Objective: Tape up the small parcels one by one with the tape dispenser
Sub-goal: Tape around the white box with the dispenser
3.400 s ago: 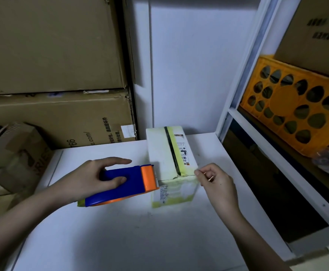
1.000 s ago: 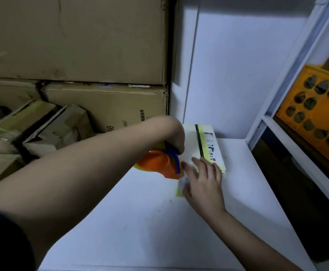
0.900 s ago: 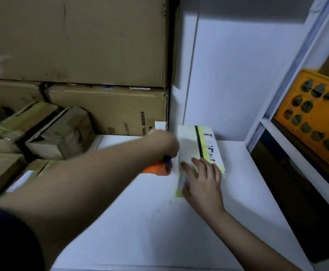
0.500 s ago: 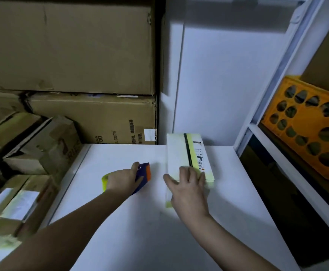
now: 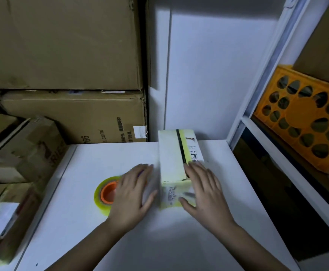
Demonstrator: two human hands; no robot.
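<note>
A small parcel [image 5: 172, 157], pale yellow with a black stripe and a printed label, lies lengthwise on the white table [image 5: 179, 241]. My right hand [image 5: 204, 194] rests on its near right side with straight fingers; the thumb lies across the front label. My left hand [image 5: 133, 192] sits just left of the parcel, fingers straight and spread, holding nothing. The tape dispenser [image 5: 107, 194] lies flat on the table by my left hand, showing its orange hub and yellowish tape roll; my hand covers its right part.
Large cardboard cartons [image 5: 71, 118] are stacked behind the table at left. Several smaller taped parcels [image 5: 7, 202] are piled off the table's left edge. An orange perforated crate [image 5: 304, 122] sits on the white shelf unit at right.
My left hand set the tape dispenser down flat on the table, let go of it and moved right to the parcel's left side. My right hand slid to the parcel's near right side.
</note>
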